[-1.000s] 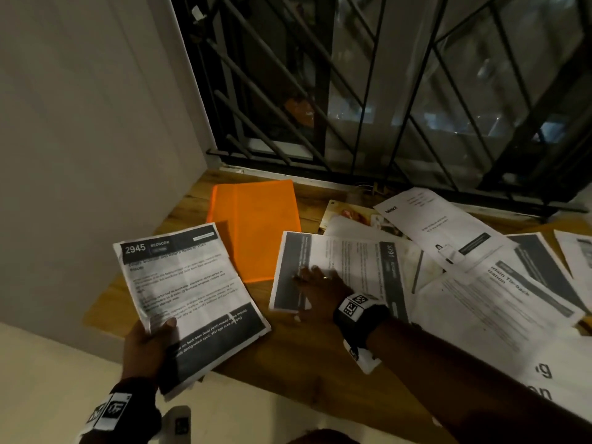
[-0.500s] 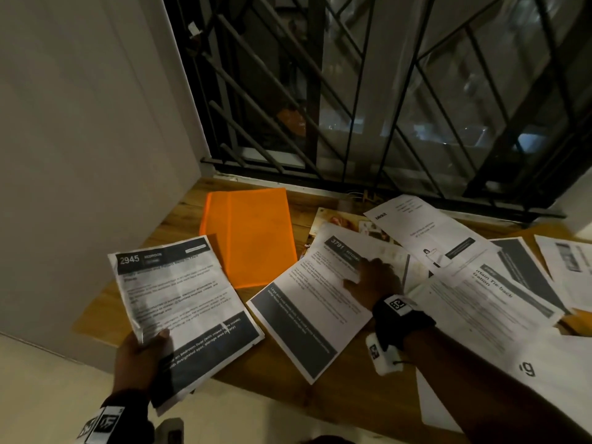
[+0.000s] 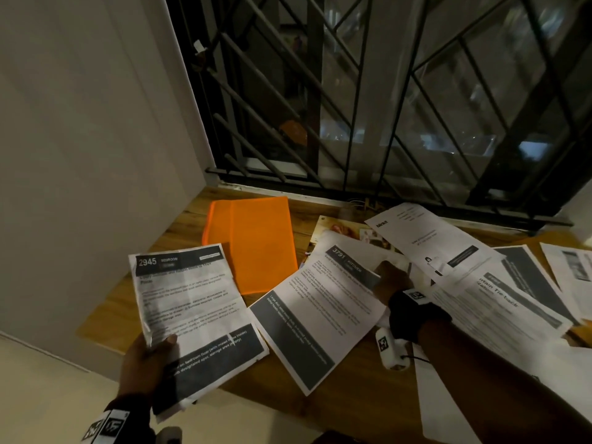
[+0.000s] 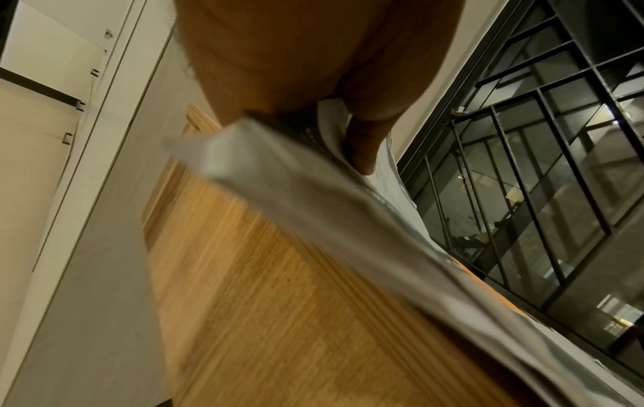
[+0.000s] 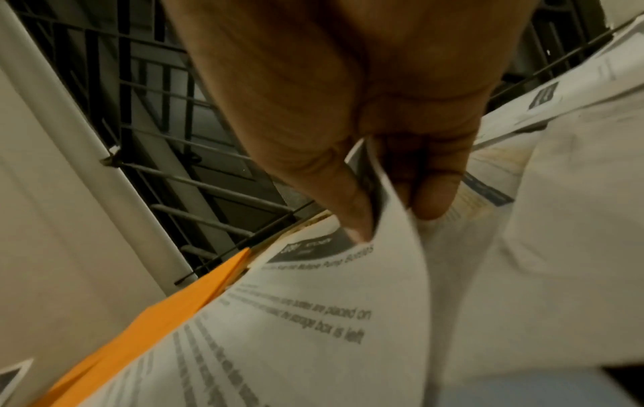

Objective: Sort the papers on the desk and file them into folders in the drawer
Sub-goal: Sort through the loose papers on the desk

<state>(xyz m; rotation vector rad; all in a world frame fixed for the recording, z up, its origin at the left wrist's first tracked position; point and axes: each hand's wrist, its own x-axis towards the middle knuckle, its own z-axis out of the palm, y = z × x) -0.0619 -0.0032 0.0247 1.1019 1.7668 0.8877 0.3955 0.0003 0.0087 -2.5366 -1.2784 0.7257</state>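
My left hand (image 3: 150,357) holds a small stack of printed sheets headed "2945" (image 3: 189,306) over the desk's front left edge, thumb (image 4: 362,148) on top. My right hand (image 3: 389,278) pinches the top right corner of the sheet headed "3791" (image 3: 317,312) between thumb and fingers (image 5: 355,217); that sheet slants across the desk's middle. An orange folder (image 3: 256,241) lies flat behind both sheets, near the window. More loose printed papers (image 3: 499,296) overlap across the right half of the desk. No drawer is in view.
The wooden desk (image 3: 160,251) meets a white wall on the left and a barred window grille (image 3: 368,116) at the back. A colour-printed leaflet (image 3: 339,229) peeks out under the papers. A white receipt-like sheet (image 3: 429,238) lies on the heap.
My right hand slid the "3791" sheet, turned it slantwise, then moved to its upper right corner and pinched it. The left hand's stack has stayed in place.
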